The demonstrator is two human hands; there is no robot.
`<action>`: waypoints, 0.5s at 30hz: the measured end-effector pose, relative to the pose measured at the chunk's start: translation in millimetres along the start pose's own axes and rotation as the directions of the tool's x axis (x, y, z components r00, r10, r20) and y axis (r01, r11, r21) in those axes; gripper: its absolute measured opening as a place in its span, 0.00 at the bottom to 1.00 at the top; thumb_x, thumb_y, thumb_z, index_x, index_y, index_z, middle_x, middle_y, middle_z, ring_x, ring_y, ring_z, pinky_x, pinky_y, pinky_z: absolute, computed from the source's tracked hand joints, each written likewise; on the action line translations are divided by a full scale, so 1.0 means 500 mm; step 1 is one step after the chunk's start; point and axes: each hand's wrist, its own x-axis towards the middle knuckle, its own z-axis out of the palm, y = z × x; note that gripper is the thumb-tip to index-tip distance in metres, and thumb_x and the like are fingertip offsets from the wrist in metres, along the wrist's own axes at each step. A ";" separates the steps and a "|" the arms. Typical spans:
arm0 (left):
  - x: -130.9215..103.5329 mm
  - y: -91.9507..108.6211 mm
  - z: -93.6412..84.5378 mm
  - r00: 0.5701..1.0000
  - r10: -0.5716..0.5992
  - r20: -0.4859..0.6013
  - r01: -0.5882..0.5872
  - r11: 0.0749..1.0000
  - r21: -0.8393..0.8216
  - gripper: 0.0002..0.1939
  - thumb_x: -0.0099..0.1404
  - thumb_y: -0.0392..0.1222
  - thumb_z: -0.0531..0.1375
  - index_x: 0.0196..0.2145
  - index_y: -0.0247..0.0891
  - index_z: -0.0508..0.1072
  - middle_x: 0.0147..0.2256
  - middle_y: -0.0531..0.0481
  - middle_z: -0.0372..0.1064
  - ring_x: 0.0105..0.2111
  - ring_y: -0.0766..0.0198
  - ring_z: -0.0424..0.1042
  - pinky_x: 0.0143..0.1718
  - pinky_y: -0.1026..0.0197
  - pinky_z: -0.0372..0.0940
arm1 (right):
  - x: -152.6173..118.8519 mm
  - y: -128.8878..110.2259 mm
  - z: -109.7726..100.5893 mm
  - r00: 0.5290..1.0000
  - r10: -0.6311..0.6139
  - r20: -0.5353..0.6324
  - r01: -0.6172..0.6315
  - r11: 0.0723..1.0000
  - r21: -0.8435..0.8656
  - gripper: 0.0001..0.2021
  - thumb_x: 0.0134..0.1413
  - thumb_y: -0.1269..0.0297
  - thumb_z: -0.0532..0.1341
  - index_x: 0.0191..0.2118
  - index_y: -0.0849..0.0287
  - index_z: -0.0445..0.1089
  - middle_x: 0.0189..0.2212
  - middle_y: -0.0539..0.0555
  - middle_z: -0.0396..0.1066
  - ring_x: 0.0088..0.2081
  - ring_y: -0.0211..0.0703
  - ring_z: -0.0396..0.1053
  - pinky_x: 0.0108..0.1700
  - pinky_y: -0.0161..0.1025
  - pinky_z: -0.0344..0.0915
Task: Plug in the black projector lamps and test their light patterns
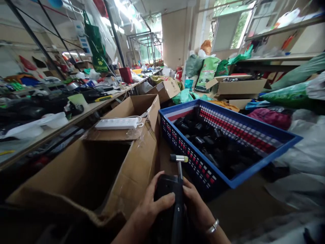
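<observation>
My left hand is closed around a black, box-like plastic piece, the thumb lying across its front face. Along the right side of that piece runs a small two-faced mallet, with one black and one yellowish face, a metal shaft and a dark handle. My right hand, with a metal band at the wrist, is closed at the mallet's handle; some of its fingers are hidden behind it. Just beyond the hands stands a blue plastic basket holding many black plastic pieces.
Left of my hands is an open cardboard box, with a white power strip resting across its flap. A cluttered workbench runs along the left. Plastic bags are heaped at the right, and another carton stands farther back.
</observation>
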 end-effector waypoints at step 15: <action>-0.123 -0.060 -0.026 0.995 -0.031 -0.094 0.048 0.982 0.180 0.39 0.51 0.48 0.63 0.58 0.38 0.53 0.54 0.43 0.61 0.54 0.52 0.61 0.55 0.55 0.55 | -0.083 0.119 0.008 0.980 0.180 -0.086 -0.184 0.982 -0.049 0.22 0.44 0.47 0.63 0.42 0.56 0.71 0.41 0.55 0.71 0.44 0.47 0.67 0.48 0.44 0.63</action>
